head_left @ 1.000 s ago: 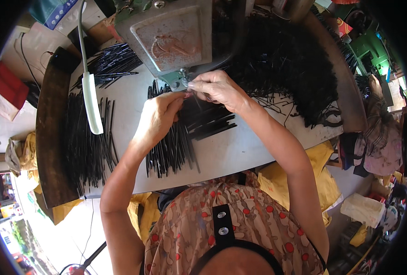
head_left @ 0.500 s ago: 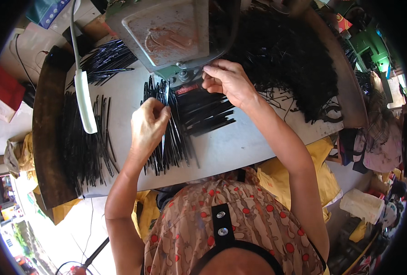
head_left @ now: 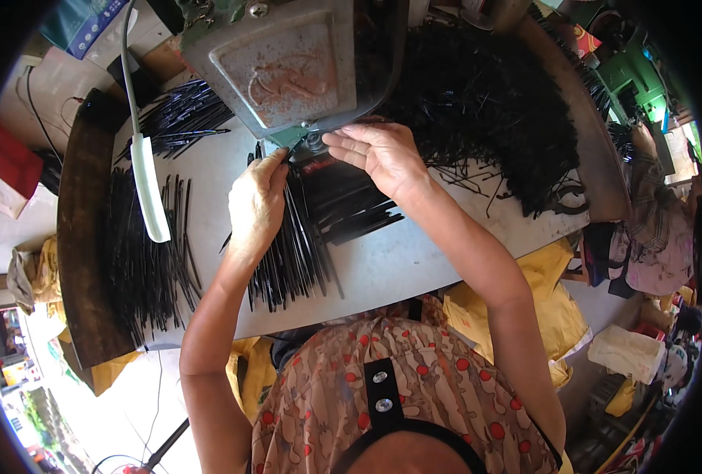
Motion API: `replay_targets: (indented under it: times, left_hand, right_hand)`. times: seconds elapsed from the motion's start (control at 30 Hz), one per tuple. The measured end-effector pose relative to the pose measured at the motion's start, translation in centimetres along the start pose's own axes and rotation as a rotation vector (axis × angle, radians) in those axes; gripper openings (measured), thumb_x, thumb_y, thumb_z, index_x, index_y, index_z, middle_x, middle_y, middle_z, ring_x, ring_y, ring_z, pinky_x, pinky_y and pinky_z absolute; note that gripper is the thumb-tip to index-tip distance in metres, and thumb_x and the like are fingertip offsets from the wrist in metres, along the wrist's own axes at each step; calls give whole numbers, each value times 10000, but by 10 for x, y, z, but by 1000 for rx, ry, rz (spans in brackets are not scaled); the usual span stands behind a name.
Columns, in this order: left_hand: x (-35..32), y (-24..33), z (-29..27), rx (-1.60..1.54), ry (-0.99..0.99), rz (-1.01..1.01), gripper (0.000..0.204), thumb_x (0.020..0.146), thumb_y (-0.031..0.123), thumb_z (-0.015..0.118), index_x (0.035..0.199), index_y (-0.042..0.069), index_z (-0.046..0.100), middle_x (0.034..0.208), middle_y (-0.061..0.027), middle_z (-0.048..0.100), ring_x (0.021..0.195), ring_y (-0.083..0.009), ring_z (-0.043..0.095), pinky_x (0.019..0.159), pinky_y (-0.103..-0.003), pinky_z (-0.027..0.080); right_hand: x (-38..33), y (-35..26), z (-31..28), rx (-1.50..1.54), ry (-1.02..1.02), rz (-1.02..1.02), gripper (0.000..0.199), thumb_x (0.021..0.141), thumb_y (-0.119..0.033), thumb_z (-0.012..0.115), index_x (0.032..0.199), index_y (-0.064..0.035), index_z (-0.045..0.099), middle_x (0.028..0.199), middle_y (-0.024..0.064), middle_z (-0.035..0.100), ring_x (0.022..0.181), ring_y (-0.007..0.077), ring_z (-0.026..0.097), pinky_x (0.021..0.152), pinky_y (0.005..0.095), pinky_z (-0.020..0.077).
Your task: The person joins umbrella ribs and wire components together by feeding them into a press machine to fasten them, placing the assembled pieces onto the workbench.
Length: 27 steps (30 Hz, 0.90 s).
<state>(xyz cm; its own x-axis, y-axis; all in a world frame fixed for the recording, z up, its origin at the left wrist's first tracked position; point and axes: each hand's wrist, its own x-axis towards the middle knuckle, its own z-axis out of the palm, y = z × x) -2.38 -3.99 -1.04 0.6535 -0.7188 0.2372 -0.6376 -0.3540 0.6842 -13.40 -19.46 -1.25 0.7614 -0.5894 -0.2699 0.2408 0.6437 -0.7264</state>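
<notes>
My left hand (head_left: 257, 201) is closed in a pinch on a thin black strip (head_left: 297, 144), whose end points at the working part of a green-grey machine (head_left: 284, 71) with a rust-marked front plate. Below this hand lies a bundle of long glossy black strips (head_left: 291, 257), fanned toward the table's front edge. My right hand (head_left: 382, 158) is beside the machine's lower end, fingers stretched toward it and nothing visible in them. Part of that hand's fingertips meets the machine's shadowed underside, so contact there cannot be made out. More dark strips (head_left: 359, 197) lie under the right hand.
A large tangled black heap (head_left: 493, 110) covers the table's right side. Other strip bundles lie at the left (head_left: 141, 253) and far left (head_left: 185, 118). A white lamp (head_left: 150, 189) hangs over the left side. A raised brown rim (head_left: 90, 237) edges the table (head_left: 414, 257).
My left hand has moved forward to the machine with the strip. My right hand has shifted slightly left and nearer, its fingers straightening from a curl. The view has tilted a little.
</notes>
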Motion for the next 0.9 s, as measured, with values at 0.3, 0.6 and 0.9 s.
replay_targets:
  times: [0.3, 0.6, 0.9]
  left_hand:
    - [0, 8, -3, 14, -41, -6, 236, 779, 63, 563, 1008, 46, 620, 729, -157, 562, 657, -307, 563, 624, -346, 442]
    - [1, 11, -3, 58, -14, 82, 232, 771, 52, 565, 995, 37, 622, 726, -163, 557, 662, -310, 558, 626, -352, 438]
    - [-2, 14, -1, 120, -10, 99, 225, 776, 51, 554, 991, 35, 618, 742, -163, 551, 651, -319, 556, 611, -367, 437]
  right_hand:
    - [-1, 1, 7, -11, 48, -71, 121, 826, 4, 515, 896, 97, 549, 923, 209, 597, 882, 298, 613, 806, 379, 521]
    - [-1, 2, 10, -25, 36, -89, 123, 828, 14, 503, 903, 100, 548, 931, 215, 596, 873, 295, 615, 805, 372, 523]
    - [-1, 3, 9, -47, 25, -112, 121, 828, 10, 508, 891, 105, 550, 916, 216, 600, 857, 291, 621, 798, 366, 527]
